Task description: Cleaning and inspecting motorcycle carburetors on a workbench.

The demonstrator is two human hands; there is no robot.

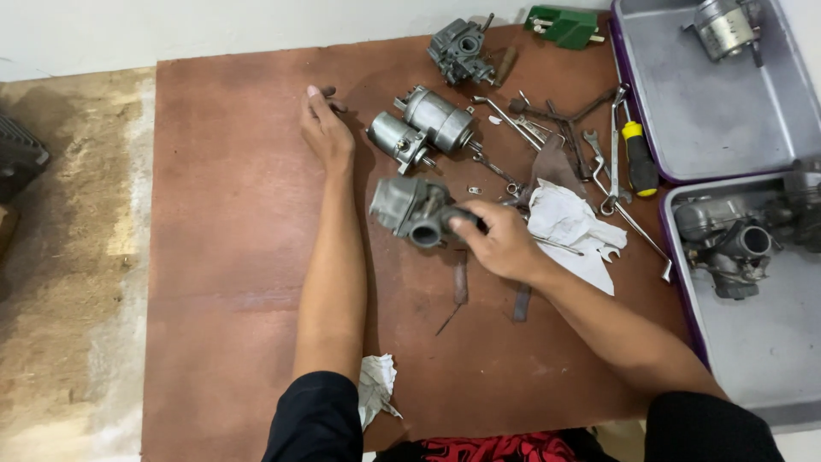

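Beyond the grip, two cylindrical metal motor units (425,126) lie side by side on the brown board (231,257). Farther off sits a dark carburetor (460,50), with a green block (563,26) past it. To the grip's right lie a white rag (569,227), loose wrenches (547,120), a yellow-handled screwdriver (637,154) and two grey trays (727,111) holding engine parts.

A flat reddish-brown wooden board (231,257) serves as the work surface, its face scuffed and stained. It lies on a bare, mottled tan concrete floor (73,257). A plain off-white wall (214,30) runs along the board's far edge. Lighting is even and soft, with faint shadows on the board.
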